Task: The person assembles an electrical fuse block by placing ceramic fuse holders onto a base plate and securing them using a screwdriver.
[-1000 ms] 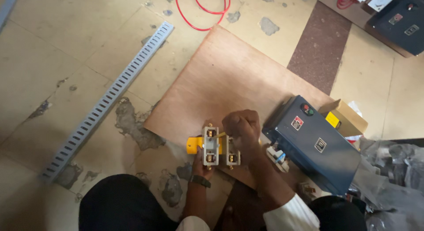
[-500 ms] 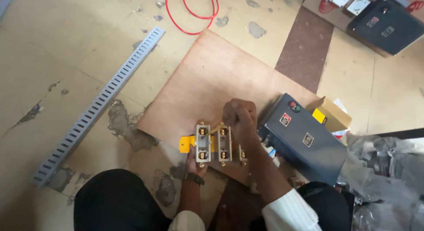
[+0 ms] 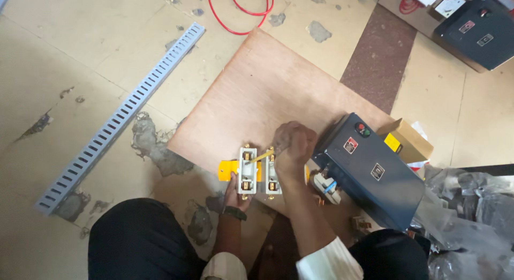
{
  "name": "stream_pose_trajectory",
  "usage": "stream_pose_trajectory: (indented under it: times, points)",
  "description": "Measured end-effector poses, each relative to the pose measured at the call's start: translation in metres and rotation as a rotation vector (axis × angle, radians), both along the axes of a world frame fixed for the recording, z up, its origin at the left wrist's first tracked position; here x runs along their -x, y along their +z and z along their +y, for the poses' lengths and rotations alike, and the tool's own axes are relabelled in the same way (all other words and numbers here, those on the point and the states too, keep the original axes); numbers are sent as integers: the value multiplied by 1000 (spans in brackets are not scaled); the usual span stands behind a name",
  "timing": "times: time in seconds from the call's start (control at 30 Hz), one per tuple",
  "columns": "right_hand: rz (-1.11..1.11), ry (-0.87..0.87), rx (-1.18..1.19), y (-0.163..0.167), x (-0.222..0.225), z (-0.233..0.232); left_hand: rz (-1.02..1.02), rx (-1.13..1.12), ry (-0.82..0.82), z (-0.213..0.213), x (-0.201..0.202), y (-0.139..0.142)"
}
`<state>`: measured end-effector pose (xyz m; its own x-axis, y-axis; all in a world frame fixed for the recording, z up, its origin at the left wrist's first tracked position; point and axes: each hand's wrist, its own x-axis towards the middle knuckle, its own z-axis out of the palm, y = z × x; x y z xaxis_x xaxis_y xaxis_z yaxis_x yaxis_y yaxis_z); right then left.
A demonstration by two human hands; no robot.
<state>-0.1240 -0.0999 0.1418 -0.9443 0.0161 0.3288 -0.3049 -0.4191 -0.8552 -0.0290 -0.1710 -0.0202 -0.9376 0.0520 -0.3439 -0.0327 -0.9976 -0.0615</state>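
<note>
On the plywood board (image 3: 267, 92), our left hand (image 3: 237, 190) grips the white fuse holders (image 3: 258, 170); right hand (image 3: 292, 147) fisted around a yellow-handled screwdriver (image 3: 261, 156), blue box (image 3: 369, 170) beside.

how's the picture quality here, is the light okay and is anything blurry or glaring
Head view: soft, even light with no hard shadows on the plywood board; the right hand is slightly smeared, the left hand and white fuse holders sharper; a mild sheen on the dark blue box; the plastic bags at the right edge look soft.
</note>
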Motion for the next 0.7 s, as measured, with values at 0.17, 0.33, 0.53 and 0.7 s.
stream_pose_trajectory:
  times: [0.17, 0.33, 0.53, 0.7]
  points:
    - [-116, -262, 34, 5, -8, -4, 6, 74, -44, -1, -2, 10]
    - [29, -54, -271, 10, -10, 2, -22, 80, -29, -1, -1, 19]
    - [410, 281, -1139, 45, -26, 42, -328, 245, -83, 4, 0, 16]
    - [-20, 207, -1122, 68, -68, 70, -317, 349, -60, 8, 5, 5]
